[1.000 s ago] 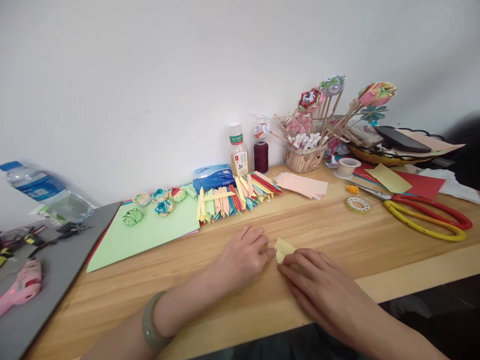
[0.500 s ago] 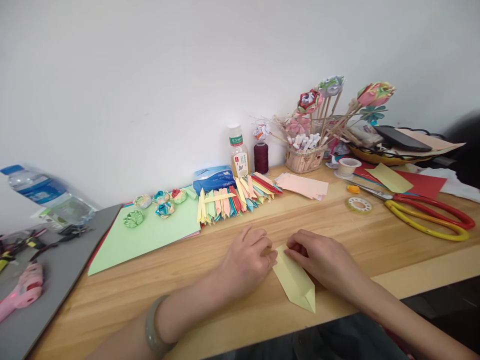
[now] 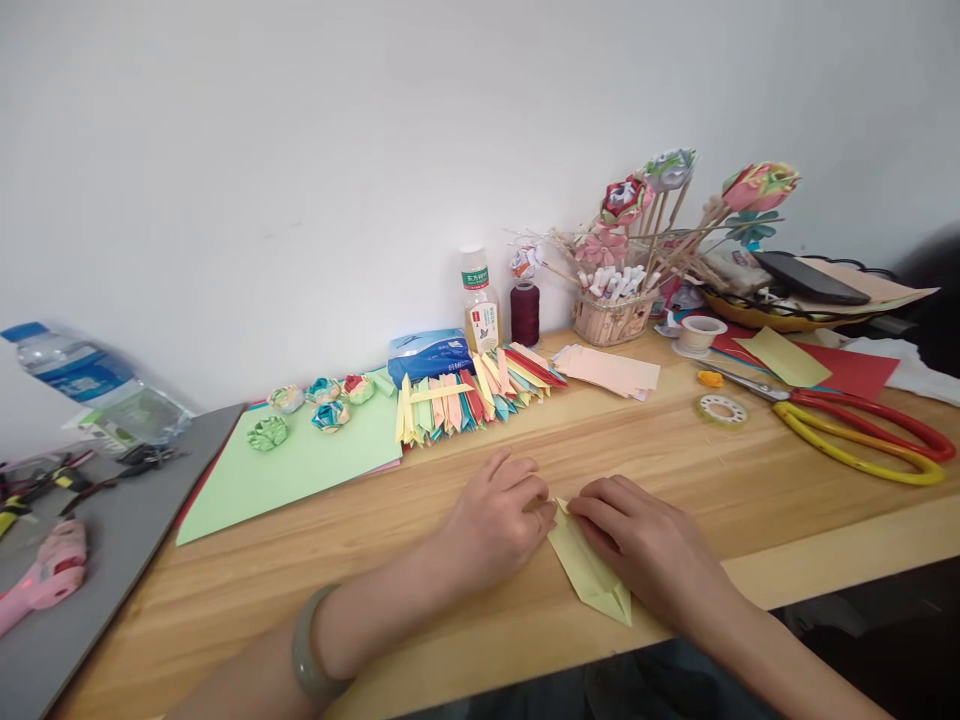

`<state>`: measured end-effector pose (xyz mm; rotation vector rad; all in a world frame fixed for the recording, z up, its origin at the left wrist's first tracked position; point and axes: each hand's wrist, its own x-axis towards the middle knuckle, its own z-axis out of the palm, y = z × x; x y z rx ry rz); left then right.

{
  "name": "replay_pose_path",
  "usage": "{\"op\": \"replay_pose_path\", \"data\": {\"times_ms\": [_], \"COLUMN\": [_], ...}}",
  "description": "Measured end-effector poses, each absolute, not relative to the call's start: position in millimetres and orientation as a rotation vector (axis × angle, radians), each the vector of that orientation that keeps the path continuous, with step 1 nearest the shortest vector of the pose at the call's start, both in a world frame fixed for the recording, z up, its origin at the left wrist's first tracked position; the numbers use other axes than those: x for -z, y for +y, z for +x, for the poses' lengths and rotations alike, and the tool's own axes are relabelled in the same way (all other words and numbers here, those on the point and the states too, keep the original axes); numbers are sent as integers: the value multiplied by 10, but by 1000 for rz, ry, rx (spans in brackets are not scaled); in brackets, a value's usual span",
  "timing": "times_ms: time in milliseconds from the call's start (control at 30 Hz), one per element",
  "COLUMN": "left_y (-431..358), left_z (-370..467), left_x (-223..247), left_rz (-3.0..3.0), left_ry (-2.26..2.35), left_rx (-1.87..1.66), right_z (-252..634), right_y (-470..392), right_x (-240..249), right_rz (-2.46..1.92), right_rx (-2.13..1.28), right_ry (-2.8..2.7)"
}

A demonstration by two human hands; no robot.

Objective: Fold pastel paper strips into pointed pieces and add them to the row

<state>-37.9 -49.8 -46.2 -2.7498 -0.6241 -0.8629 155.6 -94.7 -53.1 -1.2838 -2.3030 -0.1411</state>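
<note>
A yellow-green paper strip (image 3: 589, 575) with folded corners at its near end lies on the wooden table (image 3: 300, 545). My left hand (image 3: 499, 520) has its fingers closed at the strip's far left corner. At the strip's far right edge, my right hand (image 3: 637, 535) pinches the paper and partly covers it. Beyond my hands is a row of folded coloured strips (image 3: 442, 405). Pale pink paper slips (image 3: 609, 372) lie to the right of that row.
Large scissors (image 3: 862, 430), a tape roll (image 3: 721, 409) and a ribbon spool (image 3: 699, 335) lie at right. Paper flowers stand in a basket (image 3: 611, 318) at the back. Green sheets (image 3: 315, 470) with rosettes are at left, beside a grey board (image 3: 97, 560) with tools.
My right hand has moved slightly nearer along the strip's right side, its fingers now flatter over the edge. The strip's right side is folded further inward. The view has shifted slightly.
</note>
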Motion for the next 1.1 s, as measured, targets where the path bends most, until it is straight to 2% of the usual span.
{"op": "replay_pose_path", "data": {"times_ms": [567,833,967,1100], "left_y": [-474,-464,-457,-451], "left_z": [-370,-391,-400,-400], "left_x": [499,478,476,476], "left_rz": [-2796,-2866,-2868,-2866], "left_ry": [-630,-637,-633,-630], "left_rx": [802,783,764,761], "right_z": [1549,1663,1679,1729], "right_y": [-954,-953,-922,-901], "right_x": [522,401,419,396], "right_rz": [-1196,-1219,-1242,-1080], "right_rx": [136,-116,-30,106], "right_ry": [-2316,-2280,-2318,-2409]}}
